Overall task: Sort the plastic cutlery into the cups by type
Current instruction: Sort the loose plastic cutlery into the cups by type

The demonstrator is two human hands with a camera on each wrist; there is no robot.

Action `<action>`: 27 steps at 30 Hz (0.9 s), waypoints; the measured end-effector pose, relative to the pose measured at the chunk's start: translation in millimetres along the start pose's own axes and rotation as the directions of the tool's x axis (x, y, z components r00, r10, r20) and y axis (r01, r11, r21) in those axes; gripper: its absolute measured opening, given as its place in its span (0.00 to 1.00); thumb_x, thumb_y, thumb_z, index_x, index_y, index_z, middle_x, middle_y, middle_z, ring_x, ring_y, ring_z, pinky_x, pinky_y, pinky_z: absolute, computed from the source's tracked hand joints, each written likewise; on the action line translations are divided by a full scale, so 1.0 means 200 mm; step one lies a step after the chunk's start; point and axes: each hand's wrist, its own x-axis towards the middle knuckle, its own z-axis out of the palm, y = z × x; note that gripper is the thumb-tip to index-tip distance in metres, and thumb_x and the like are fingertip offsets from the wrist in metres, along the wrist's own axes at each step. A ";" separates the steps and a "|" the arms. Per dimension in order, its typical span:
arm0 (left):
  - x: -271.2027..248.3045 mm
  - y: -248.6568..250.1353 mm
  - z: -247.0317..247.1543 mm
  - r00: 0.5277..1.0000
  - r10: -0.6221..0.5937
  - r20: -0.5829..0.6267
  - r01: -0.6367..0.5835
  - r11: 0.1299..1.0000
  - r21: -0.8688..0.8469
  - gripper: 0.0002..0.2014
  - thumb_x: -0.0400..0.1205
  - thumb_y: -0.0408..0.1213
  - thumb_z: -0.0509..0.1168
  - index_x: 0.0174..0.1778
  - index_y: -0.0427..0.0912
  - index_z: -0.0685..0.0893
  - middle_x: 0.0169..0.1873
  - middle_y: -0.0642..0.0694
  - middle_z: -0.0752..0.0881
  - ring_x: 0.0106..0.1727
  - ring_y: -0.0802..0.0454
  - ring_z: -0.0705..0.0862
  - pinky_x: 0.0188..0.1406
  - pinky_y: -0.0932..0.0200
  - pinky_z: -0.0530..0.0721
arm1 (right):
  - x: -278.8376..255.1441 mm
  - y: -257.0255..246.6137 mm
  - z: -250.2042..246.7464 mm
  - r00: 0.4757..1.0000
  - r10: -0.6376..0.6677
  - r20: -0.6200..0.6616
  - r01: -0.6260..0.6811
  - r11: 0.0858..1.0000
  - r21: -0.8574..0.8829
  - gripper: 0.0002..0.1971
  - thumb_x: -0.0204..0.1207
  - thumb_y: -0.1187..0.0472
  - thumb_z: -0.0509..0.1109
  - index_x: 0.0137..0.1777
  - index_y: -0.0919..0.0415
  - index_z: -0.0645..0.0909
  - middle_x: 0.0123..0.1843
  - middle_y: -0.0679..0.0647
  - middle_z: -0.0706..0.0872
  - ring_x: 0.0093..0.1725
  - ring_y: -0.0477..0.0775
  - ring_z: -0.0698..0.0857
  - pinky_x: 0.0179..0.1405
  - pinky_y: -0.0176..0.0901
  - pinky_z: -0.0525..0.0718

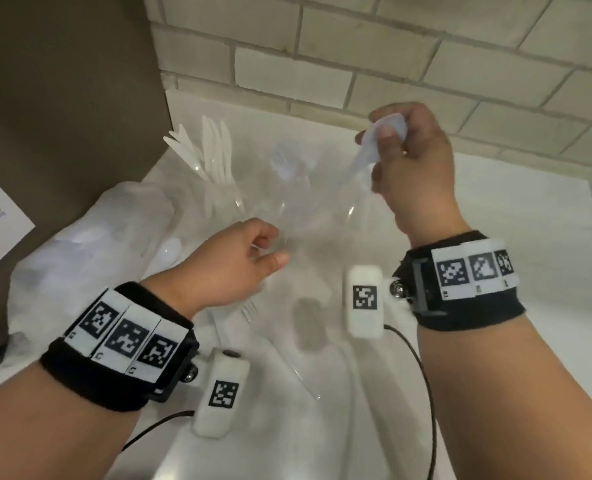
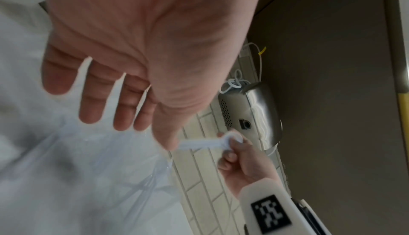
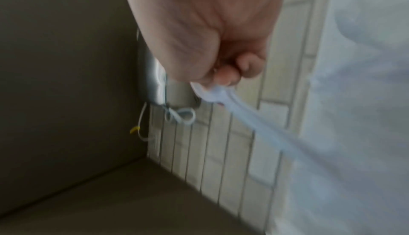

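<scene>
Right hand (image 1: 415,161) is raised above the cups, fingers curled round a bunch of spoons (image 1: 374,143) gripped at the bowls, handles pointing down, which I judge puts them ready to drop handle-first into a cup. Left hand (image 1: 232,261) reaches to the near cup (image 1: 287,216), fingers loosely bent and holding nothing (contact with the rim cannot be confirmed), probably to steady it. The far-left cup holds knives (image 1: 214,150), blades up. The middle cup holds forks (image 1: 284,164), tines up. A loose fork (image 1: 249,310) and more cutlery lie on the counter (image 1: 512,209), unsorted.
</scene>
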 end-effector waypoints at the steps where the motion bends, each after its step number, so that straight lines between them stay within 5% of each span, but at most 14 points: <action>1: -0.01 -0.02 -0.01 1.000 -0.009 -0.006 0.009 0.998 0.060 0.19 0.80 0.49 0.68 0.67 0.52 0.78 0.59 0.54 0.80 0.58 0.57 0.80 0.55 0.64 0.74 | 0.06 0.01 -0.05 0.993 -0.070 -0.099 0.061 0.995 -0.085 0.14 0.80 0.63 0.57 0.45 0.39 0.77 0.45 0.56 0.88 0.34 0.56 0.83 0.30 0.55 0.84; 3: -0.02 -0.06 -0.03 0.999 -0.040 -0.019 0.042 0.985 0.166 0.15 0.81 0.48 0.68 0.64 0.54 0.80 0.60 0.54 0.78 0.58 0.56 0.79 0.55 0.64 0.72 | 0.15 0.05 -0.13 0.966 -0.173 -0.194 0.128 0.966 -0.226 0.15 0.80 0.64 0.54 0.49 0.43 0.78 0.40 0.49 0.84 0.38 0.59 0.84 0.35 0.58 0.86; 7: -0.05 -0.17 -0.06 0.981 -0.195 0.013 0.173 0.897 0.406 0.13 0.83 0.45 0.63 0.62 0.63 0.78 0.65 0.53 0.74 0.64 0.47 0.77 0.66 0.49 0.76 | 0.22 0.19 -0.12 0.974 -0.188 -0.124 0.126 0.912 -0.390 0.14 0.82 0.67 0.53 0.60 0.66 0.79 0.39 0.54 0.81 0.33 0.53 0.77 0.30 0.36 0.70; 12: -0.06 -0.25 -0.07 0.937 -0.326 0.128 0.220 0.833 0.508 0.18 0.85 0.40 0.58 0.70 0.62 0.75 0.70 0.52 0.70 0.70 0.46 0.71 0.64 0.53 0.78 | 0.21 0.37 -0.03 0.981 0.178 0.075 -0.089 0.760 -0.643 0.18 0.86 0.63 0.54 0.71 0.68 0.73 0.66 0.65 0.83 0.65 0.65 0.81 0.56 0.43 0.75; 14: -0.06 -0.27 -0.07 0.943 -0.308 0.128 0.209 0.843 0.495 0.18 0.85 0.39 0.58 0.70 0.60 0.76 0.71 0.52 0.70 0.71 0.46 0.70 0.67 0.54 0.75 | 0.19 0.35 -0.02 0.981 0.186 0.053 -0.102 0.731 -0.675 0.23 0.85 0.59 0.58 0.78 0.65 0.68 0.74 0.63 0.77 0.71 0.62 0.77 0.65 0.43 0.73; 17: -0.07 -0.28 -0.08 0.952 -0.278 0.127 0.191 0.865 0.464 0.18 0.85 0.38 0.59 0.71 0.57 0.77 0.71 0.51 0.71 0.71 0.48 0.72 0.70 0.57 0.72 | 0.09 0.25 0.05 0.999 -0.045 0.003 0.038 0.806 -0.591 0.18 0.81 0.57 0.65 0.70 0.60 0.77 0.68 0.59 0.79 0.61 0.57 0.82 0.54 0.40 0.75; 19: -0.08 -0.26 -0.10 0.963 -0.245 0.112 0.180 0.894 0.411 0.17 0.85 0.36 0.60 0.69 0.54 0.79 0.68 0.51 0.73 0.68 0.50 0.76 0.65 0.62 0.73 | -0.01 0.20 0.17 0.984 -0.106 0.142 0.166 0.827 -0.536 0.10 0.79 0.57 0.67 0.56 0.58 0.84 0.52 0.55 0.86 0.49 0.55 0.85 0.44 0.38 0.75; 22: -0.10 -0.23 -0.17 0.986 -0.164 0.005 0.154 0.938 0.311 0.17 0.83 0.28 0.60 0.62 0.50 0.83 0.61 0.50 0.79 0.61 0.52 0.80 0.54 0.66 0.73 | -0.16 0.19 0.40 0.845 0.004 0.534 0.331 0.781 -0.529 0.08 0.79 0.55 0.67 0.48 0.56 0.86 0.40 0.47 0.85 0.47 0.53 0.86 0.41 0.35 0.71; 25: -0.14 -0.23 -0.26 0.976 -0.201 -0.083 0.217 0.922 0.322 0.16 0.81 0.26 0.61 0.60 0.47 0.84 0.58 0.49 0.82 0.54 0.54 0.79 0.42 0.67 0.73 | -0.20 0.26 0.57 0.651 0.171 0.739 0.428 0.722 -0.544 0.15 0.82 0.56 0.63 0.65 0.58 0.82 0.63 0.53 0.85 0.64 0.56 0.82 0.59 0.38 0.74; 27: -0.18 -0.24 -0.31 0.958 -0.280 -0.059 0.279 0.868 0.410 0.14 0.80 0.29 0.65 0.60 0.47 0.82 0.58 0.48 0.83 0.54 0.52 0.80 0.38 0.66 0.74 | -0.18 0.29 0.65 0.584 0.300 0.755 0.465 0.639 -0.613 0.16 0.83 0.59 0.61 0.66 0.62 0.81 0.67 0.56 0.83 0.66 0.57 0.80 0.64 0.43 0.76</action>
